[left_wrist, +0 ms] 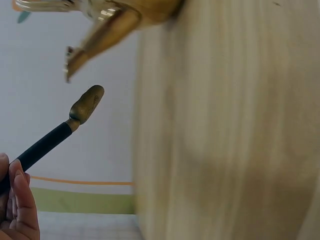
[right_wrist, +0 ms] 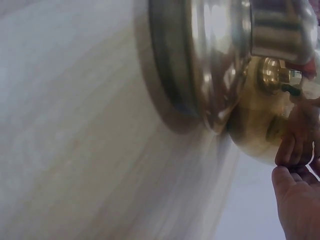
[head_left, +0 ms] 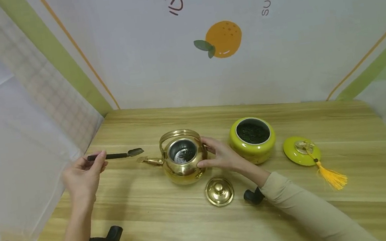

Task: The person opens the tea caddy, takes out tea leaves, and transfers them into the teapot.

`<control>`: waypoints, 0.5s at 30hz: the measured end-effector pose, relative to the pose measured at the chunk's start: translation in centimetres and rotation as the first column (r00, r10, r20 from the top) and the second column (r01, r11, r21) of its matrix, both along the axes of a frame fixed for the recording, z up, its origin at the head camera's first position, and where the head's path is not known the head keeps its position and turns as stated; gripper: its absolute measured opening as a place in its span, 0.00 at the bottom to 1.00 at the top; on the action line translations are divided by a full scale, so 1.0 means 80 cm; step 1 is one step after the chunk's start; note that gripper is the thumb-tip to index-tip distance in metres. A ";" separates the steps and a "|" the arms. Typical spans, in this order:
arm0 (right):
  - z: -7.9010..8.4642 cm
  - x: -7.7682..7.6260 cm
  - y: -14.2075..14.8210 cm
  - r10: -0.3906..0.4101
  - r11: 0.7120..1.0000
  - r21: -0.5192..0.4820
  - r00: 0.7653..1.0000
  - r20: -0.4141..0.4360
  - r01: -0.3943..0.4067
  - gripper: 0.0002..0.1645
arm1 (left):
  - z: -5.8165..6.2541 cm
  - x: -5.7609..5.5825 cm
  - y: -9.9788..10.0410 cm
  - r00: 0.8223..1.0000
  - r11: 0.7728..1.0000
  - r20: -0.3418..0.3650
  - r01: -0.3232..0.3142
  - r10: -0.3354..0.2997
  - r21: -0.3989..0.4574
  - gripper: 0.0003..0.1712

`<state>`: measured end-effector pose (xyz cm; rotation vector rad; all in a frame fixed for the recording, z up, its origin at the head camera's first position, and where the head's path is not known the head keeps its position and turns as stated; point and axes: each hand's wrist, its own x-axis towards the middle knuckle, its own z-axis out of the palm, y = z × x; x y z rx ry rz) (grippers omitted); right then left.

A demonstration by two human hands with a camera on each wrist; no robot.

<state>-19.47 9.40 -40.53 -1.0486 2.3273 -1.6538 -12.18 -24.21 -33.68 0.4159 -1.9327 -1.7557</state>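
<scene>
The fingers of your left hand (head_left: pixel 82 178) pinch a scoop (head_left: pixel 116 156) near the spout (head_left: pixel 152 161) of the brass teapot (head_left: pixel 181 170) on the table (head_left: pixel 156 231). Your right hand (head_left: pixel 221 155) holds the teapot's opposite side; a yellow jar (head_left: pixel 251 150) stands to the teapot's right.

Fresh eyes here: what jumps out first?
The shiny gold teapot, lidless, in the middle of the head view, right hand on its side. Then the yellow-green jar of dark leaves to its right, and the scoop in the left hand, near the spout.
</scene>
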 end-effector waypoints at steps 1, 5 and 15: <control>0.000 0.000 0.000 0.001 1.000 -0.002 1.000 0.000 -0.001 0.45 | -0.005 -0.002 -0.002 1.000 1.000 0.027 0.002 -0.002 0.002 0.03; -0.001 0.000 0.000 0.009 1.000 -0.014 1.000 0.002 -0.009 0.45 | -0.025 -0.008 -0.009 0.991 0.998 0.134 0.027 -0.019 -0.056 0.06; -0.001 -0.001 -0.001 0.011 1.000 -0.010 1.000 -0.001 -0.011 0.44 | -0.048 -0.003 -0.013 0.959 0.832 0.284 0.152 0.007 -0.533 0.18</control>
